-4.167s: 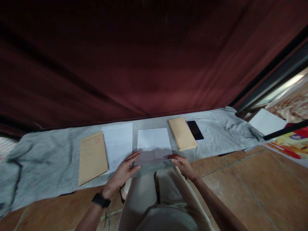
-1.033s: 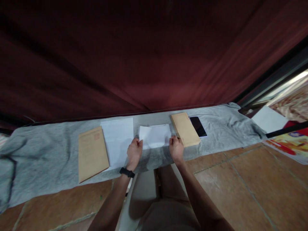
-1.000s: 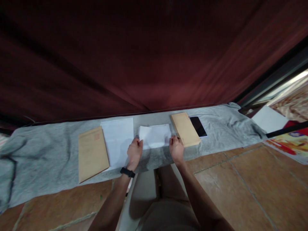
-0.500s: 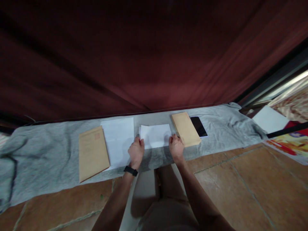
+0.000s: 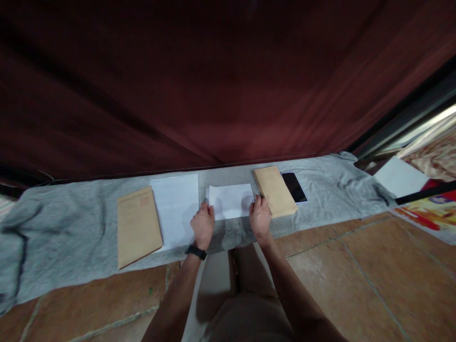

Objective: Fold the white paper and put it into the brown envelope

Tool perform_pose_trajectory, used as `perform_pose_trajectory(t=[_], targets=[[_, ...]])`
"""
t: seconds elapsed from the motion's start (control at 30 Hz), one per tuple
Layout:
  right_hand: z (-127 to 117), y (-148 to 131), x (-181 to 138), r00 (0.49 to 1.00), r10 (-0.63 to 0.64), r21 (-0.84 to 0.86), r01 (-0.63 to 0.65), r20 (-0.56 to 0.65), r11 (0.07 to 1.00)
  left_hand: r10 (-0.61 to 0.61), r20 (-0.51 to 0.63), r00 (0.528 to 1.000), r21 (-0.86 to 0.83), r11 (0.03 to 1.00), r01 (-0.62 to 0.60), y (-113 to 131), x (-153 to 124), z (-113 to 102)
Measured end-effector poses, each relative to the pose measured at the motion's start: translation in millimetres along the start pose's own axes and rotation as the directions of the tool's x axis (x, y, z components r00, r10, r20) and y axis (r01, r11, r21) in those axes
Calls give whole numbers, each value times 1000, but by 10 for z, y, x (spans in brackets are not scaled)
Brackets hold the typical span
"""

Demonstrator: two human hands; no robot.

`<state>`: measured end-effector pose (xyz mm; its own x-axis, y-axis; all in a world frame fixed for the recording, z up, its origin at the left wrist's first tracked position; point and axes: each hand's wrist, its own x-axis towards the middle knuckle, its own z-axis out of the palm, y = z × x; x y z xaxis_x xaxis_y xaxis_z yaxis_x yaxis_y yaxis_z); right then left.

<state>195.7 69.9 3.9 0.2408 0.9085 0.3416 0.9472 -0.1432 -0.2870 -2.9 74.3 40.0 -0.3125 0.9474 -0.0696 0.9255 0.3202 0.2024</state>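
Note:
A folded white sheet of paper [image 5: 231, 202] lies in front of me on the grey cloth, its upper left corner slightly raised. My left hand [image 5: 203, 225] is closed on its left edge, thumb on top. At the opposite edge, my right hand [image 5: 260, 218] pinches the paper with bent fingers, beside a stack of brown envelopes [image 5: 276, 190]. Left of my left hand is a larger pile of white paper [image 5: 178, 206], partly covered by a brown envelope [image 5: 138, 228] with a red print.
A dark-screened phone [image 5: 294, 187] lies right of the envelope stack. The grey cloth [image 5: 71, 228] covers a narrow bench in front of a dark red curtain [image 5: 228, 95]. At far right are a white sheet [image 5: 401, 176] and a colourful printed bag [image 5: 432, 218]. Below is tiled floor [image 5: 342, 280].
Both hands keep to the paper's side edges. My right hand has shifted slightly, its fingers a little more forward. The paper's left edge has moved barely to the right.

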Motion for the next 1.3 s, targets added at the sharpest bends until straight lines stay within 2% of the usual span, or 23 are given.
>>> perform_pose_trajectory(t=[0.13, 0.23, 0.3, 0.53, 0.8, 1.0, 1.1, 1.17, 1.3], targets=[[-36, -124, -46, 991, -127, 89, 129, -30, 988, 19, 8, 1000, -5, 1000, -19, -13, 13, 1], [16, -287, -130, 962, -273, 163, 270, -2, 949, 28, 5, 1000, -17, 999, -28, -16, 14, -8], [80, -377, -199, 947, -320, 180, 309, 34, 934, 24, 9, 1000, -21, 999, -24, -13, 15, -15], [243, -415, -338, 963, -248, 126, 234, 110, 964, -4, 11, 1000, -33, 999, 5, -9, 30, 5], [222, -399, -398, 968, -218, 94, 208, 121, 974, -17, -2, 1000, -52, 999, 17, -5, 26, 39], [201, -411, -409, 970, -207, 76, 199, 125, 977, -7, -58, 998, -95, 995, 1, -15, 15, 38], [210, -414, -408, 971, -206, 85, 196, 124, 977, 63, -137, 989, -51, 996, -71, -19, -12, 27], [213, -415, -409, 971, -205, 95, 194, 126, 976, 170, -187, 968, 1, 985, -173, 11, -52, 43], [202, -414, -409, 967, -203, 104, 189, 156, 976, 468, -167, 868, -40, 876, -480, 155, -158, 194]])
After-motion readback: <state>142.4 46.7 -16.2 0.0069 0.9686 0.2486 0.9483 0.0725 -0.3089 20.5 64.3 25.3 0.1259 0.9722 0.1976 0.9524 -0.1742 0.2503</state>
